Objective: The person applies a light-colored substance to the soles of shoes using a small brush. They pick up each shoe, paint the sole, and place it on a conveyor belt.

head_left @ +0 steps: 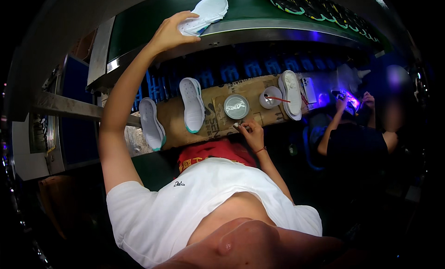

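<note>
My left hand (169, 34) is stretched up to the green conveyor belt and grips a white shoe sole (211, 10) with teal and blue trim, thumb along one edge and fingers over the other. Down by the cardboard-covered bench (172, 135), my right hand (254, 134) pinches a small whitish piece (236, 125), too small to name. Just beyond that hand stands a round bowl (226, 112) of pale liquid. Left of the bowl lie two more white soles, the nearer one (193, 109) and the outer one (150, 123).
A white cup (270, 92) with a red stick (279, 99) stands beside another pair of soles (291, 95) and a phone (309, 90). Black-and-green soles (320, 9) rest on the belt (139, 25). At right, a co-worker (354, 139) handles something under purple light.
</note>
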Available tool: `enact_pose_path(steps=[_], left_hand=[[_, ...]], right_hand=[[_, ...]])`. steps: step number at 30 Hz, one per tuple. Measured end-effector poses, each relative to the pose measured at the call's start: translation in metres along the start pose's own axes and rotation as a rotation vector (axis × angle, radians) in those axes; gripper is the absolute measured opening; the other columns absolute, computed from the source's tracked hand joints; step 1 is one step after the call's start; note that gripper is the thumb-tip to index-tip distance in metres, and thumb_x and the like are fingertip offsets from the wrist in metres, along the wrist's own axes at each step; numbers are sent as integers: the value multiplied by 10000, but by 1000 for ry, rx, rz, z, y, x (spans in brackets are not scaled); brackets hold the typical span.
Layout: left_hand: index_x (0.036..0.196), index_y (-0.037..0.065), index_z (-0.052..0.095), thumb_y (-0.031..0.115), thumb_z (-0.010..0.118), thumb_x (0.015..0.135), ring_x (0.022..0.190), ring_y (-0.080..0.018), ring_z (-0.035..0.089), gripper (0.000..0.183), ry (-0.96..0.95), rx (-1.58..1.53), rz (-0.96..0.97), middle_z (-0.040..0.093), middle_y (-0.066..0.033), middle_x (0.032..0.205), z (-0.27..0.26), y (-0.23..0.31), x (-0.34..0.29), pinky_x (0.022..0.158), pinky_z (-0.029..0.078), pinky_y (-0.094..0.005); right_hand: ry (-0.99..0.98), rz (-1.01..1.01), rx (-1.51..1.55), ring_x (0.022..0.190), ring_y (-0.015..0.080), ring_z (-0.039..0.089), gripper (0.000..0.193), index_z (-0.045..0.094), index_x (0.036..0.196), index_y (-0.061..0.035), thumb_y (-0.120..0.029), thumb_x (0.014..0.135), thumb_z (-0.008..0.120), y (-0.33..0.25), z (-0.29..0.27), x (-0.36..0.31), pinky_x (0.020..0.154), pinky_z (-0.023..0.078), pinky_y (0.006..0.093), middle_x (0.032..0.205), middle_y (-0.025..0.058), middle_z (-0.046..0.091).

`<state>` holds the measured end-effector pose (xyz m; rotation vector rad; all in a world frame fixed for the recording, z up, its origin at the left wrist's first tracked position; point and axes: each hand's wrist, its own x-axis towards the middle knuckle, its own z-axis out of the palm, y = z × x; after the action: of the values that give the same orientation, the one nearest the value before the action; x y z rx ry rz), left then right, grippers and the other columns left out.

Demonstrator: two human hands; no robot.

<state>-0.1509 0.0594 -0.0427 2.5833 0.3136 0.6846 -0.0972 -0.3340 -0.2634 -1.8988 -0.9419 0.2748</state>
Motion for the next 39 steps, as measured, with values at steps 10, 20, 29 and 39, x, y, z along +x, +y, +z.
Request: enact_pose_path(steps=[10, 20, 29, 39], left_hand=[[1184, 159, 638, 447, 813, 532, 1093, -327, 589, 734, -41, -51, -30, 625, -177, 1172, 47, -25, 106, 948, 445, -381], [1206, 20, 571, 324, 639, 830, 1059, -290, 578, 488, 169, 353, 74, 598, -149, 1177, 50, 78, 106, 891, 467, -416], [1156, 25, 504, 134, 755, 705, 1001, -321, 519, 527, 154, -84, 74, 508, -155, 1106, 120, 16, -165, 893, 421, -395], [953, 12, 558, 190, 713, 780, 906, -312, 537, 292, -32, -143, -684, 593, -146, 895, 219, -77, -318, 832, 401, -405]], right_hand=[[67, 37, -5, 586, 162, 545, 152, 672, 810, -28, -155, 758, 737, 0, -16, 0, 538, 420, 276, 833, 78, 639], [41, 61, -44, 599, 216, 566, 135, 674, 783, -42, -169, 763, 716, -4, -14, 9, 569, 442, 323, 760, 101, 619], [-34, -99, -20, 737, 285, 617, 106, 660, 777, -44, -132, 754, 713, 2, 12, 40, 623, 460, 366, 835, 111, 643], [-124, -165, -355, 828, 270, 602, 146, 677, 767, -99, -242, 782, 703, 38, 37, 74, 703, 395, 400, 873, 55, 647]])
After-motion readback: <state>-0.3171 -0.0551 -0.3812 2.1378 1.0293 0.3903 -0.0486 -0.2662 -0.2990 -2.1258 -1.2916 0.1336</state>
